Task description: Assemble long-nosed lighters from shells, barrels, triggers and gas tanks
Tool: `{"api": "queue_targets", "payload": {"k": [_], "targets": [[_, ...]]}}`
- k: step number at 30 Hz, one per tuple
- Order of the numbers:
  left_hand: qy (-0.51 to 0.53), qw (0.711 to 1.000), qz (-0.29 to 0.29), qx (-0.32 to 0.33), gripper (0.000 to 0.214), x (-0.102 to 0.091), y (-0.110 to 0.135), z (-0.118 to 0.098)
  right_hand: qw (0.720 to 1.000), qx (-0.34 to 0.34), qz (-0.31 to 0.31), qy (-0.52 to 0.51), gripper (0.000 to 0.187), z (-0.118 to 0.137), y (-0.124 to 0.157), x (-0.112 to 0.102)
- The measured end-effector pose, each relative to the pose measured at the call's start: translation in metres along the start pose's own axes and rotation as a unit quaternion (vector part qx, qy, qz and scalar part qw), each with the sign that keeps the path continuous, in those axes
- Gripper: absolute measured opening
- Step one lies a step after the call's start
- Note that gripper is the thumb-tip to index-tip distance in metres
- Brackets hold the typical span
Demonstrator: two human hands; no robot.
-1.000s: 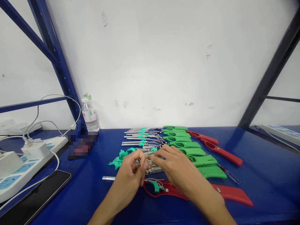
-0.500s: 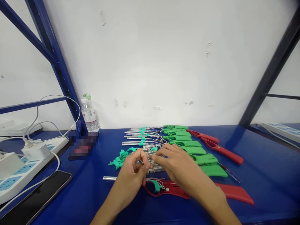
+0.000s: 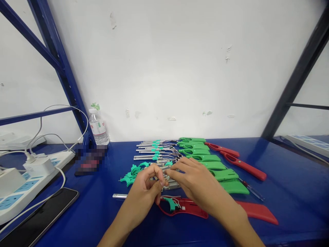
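Note:
My left hand (image 3: 147, 187) is closed in a pinch, thumb against index finger, around something too small to make out. My right hand (image 3: 191, 180) reaches in from the other side, its fingers bent together near the left fingertips; whatever they grip is hidden. Under both hands lies an opened red lighter shell (image 3: 191, 208), with a teal trigger (image 3: 171, 203), thin white wires and a silver tube (image 3: 119, 196) sticking out to the left. Just behind the fingers is a pile of clear and metal pieces (image 3: 172, 184). Loose teal triggers (image 3: 130, 175) are heaped beside my left hand.
Behind are rows of silver lighter tubes (image 3: 145, 157) and green lighter shells (image 3: 203, 157). Red shells (image 3: 244, 165) and a screwdriver (image 3: 253, 192) lie to the right. On the left are a phone (image 3: 41, 216), a power strip (image 3: 31, 185) with cables, and a water bottle (image 3: 98, 128).

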State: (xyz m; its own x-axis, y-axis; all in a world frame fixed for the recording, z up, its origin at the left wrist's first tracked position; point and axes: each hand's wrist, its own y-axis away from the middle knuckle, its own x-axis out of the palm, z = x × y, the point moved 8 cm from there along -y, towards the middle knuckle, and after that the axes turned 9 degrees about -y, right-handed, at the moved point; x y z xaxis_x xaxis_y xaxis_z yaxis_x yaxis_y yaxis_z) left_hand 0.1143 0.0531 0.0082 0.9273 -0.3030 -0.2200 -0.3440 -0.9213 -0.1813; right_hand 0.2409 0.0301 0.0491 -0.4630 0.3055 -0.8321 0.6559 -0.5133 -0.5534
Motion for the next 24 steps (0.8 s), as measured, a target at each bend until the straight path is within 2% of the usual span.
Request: {"api": "queue_targets", "payload": {"k": [4,16,24], "targets": [[0.015,1.000,0.000,-0.003,0.047,0.000,0.000,0.003,1.000,-0.013,-0.016,0.008,0.039,0.001,-0.001,-0.002],[0.064,0.997,0.032,-0.027,0.043,0.003,0.000,0.008,0.997,-0.042,-0.058,0.016,0.034,0.006,0.001,-0.011],[0.073,0.996,0.007,-0.045,0.047,0.002,0.001,0.012,0.994,-0.056,-0.092,0.025,0.034,0.009,0.002,-0.020]]}}
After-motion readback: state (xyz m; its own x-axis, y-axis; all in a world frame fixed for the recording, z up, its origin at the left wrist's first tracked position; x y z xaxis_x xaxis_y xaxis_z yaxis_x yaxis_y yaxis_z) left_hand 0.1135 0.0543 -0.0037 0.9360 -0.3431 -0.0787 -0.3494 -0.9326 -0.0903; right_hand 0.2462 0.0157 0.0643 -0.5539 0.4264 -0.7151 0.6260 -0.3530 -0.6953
